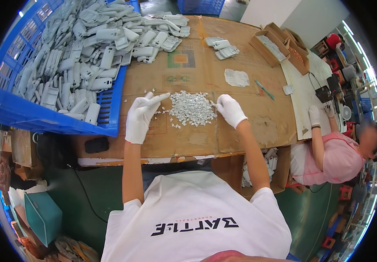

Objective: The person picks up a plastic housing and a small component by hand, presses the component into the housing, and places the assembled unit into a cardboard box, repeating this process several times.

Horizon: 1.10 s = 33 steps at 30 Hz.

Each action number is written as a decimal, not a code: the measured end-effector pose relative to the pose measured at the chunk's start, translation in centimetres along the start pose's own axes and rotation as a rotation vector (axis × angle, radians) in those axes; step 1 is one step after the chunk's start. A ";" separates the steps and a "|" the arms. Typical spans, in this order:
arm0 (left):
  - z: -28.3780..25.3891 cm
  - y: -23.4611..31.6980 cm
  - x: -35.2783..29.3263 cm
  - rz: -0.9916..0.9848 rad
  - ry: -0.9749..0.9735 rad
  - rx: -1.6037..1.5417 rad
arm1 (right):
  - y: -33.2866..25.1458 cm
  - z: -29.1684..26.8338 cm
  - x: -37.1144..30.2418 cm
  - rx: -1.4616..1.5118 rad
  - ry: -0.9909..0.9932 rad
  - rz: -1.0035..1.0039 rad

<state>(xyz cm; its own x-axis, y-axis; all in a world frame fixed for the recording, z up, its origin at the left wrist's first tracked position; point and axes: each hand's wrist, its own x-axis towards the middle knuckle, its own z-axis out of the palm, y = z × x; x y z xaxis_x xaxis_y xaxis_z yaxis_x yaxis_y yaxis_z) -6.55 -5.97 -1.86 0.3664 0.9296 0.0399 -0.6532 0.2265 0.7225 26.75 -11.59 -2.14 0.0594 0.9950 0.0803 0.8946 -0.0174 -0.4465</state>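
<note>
A heap of small silvery-white parts (192, 108) lies on the cardboard-covered table in front of me. At its left edge is my left hand (139, 117), in a white glove, with the fingers stretched out toward the heap and nothing visible in them. My right hand (231, 110), also gloved, rests against the heap's right side. Its fingers are curled together, and whatever may be between the fingertips is too small to make out. A few loose bits lie scattered near my left fingers.
A large blue crate (110, 114) full of white plastic housings (80, 72) fills the left. Beyond the heap lie a crumpled paper (237, 78), a teal pen-like tool (264, 90) and several housings (226, 51). Cardboard boxes (269, 47) stand far right. A co-worker (335, 157) sits at right.
</note>
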 end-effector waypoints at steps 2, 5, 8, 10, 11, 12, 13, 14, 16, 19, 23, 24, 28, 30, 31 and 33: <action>-1.0 -0.3 -0.2 -0.059 -0.023 -0.245 | -0.4 -0.9 -0.1 0.182 -0.017 0.136; 0.7 -0.8 0.1 -0.209 0.063 -0.749 | -0.1 -0.6 -0.3 0.395 0.086 0.210; 2.4 -2.0 -0.4 -0.044 0.364 0.207 | -0.1 -0.5 -0.3 0.430 0.096 0.164; 3.2 -2.6 -0.6 0.027 0.392 0.402 | 0.4 0.3 -0.2 0.611 0.173 0.207; 3.5 -2.9 -0.7 0.094 0.416 0.598 | 0.7 0.5 0.0 0.612 0.170 0.203; 4.6 -2.5 -1.3 0.046 0.422 0.683 | 1.2 0.6 0.0 0.647 0.150 0.201; 5.0 -2.6 -1.4 0.044 0.425 0.684 | 1.5 0.8 0.0 0.683 0.131 0.200; 5.3 -2.7 -1.5 0.093 0.390 0.819 | 1.9 1.0 0.1 0.684 0.127 0.201; 4.1 -3.4 -1.4 0.248 0.258 1.124 | 2.1 1.2 0.6 0.419 0.144 0.203; 3.9 -4.2 -1.3 0.164 0.208 0.970 | 1.9 1.6 0.7 0.076 0.340 -0.080; 4.7 -4.8 -1.6 0.075 0.244 0.755 | 0.6 1.7 0.8 0.127 0.317 -0.051; 5.0 -5.0 -1.6 0.077 0.236 0.611 | 0.4 1.6 0.7 0.162 0.319 0.000; 5.3 -5.8 -1.6 0.017 0.146 0.514 | 0.9 1.7 0.6 0.169 0.356 0.002; 5.0 -5.7 -1.2 0.025 0.167 0.565 | 0.7 2.4 0.6 0.315 0.382 0.062; 5.5 -5.4 -1.0 0.039 0.191 0.619 | 0.6 2.7 0.5 0.393 0.386 0.107; 6.1 -5.2 -2.0 -0.080 0.237 0.441 | 1.6 3.3 0.3 0.510 0.368 0.136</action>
<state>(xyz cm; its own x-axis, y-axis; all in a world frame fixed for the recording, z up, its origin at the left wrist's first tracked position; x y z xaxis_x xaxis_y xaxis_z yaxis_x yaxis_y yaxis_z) 0.15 -10.82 -1.43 0.2100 0.9664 -0.1479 -0.2685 0.2025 0.9417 26.76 -10.96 -5.77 0.3866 0.8867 0.2535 0.5506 -0.0014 -0.8348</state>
